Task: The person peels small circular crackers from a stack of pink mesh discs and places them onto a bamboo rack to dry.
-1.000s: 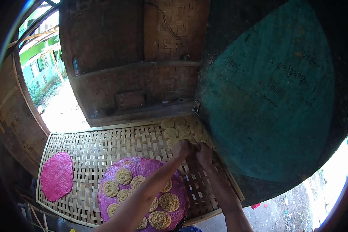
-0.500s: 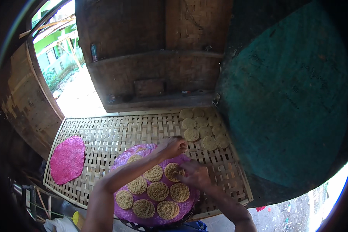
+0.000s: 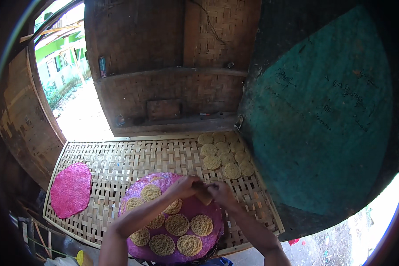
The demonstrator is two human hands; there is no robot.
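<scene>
A purple-pink sheet covers a round base in front of me and carries several flat, tan round crackers of rough, tangled-looking texture. Over its far right part, both my hands meet at one cracker, raised off the sheet and tilted, its surface in shadow. My left hand grips its left side with the fingers closed. On its right edge, my right hand pinches it. Several more crackers lie close together on the woven bamboo tray, at its far right corner.
A bright pink oval sheet lies on the tray's left end. Behind the tray stands a woven wall with a ledge; a dark green panel closes off the right. An open doorway is at the back left.
The cracker under my right hand has come up off the sheet and is now between both hands. My hands have drawn together, and the view has shifted slightly.
</scene>
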